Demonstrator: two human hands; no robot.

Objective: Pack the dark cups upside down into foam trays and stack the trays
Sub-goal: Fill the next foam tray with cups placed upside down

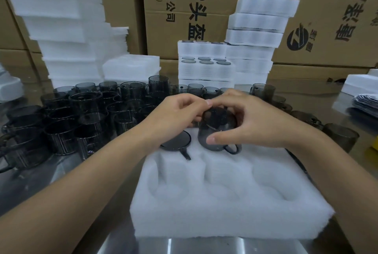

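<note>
We hold a dark cup (216, 129) upside down, partway in the middle hole at twelve o'clock of the white foam tray (225, 219). Our right hand (255, 122) curls round it, thumb on its side. Our left hand (176, 114) has bent fingers that pinch its top edge. Another cup (177, 141) sits upside down at ten o'clock in the tray. Lots of loose cups (81, 114) stand at nine o'clock. Packed tray stacks (206, 65) and brown boxes (204, 8) stand further back at twelve o'clock.

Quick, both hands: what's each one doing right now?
Left hand: closed, pinching the upturned dark translucent handled cup at its top edge.
Right hand: closed around the same cup.
</note>
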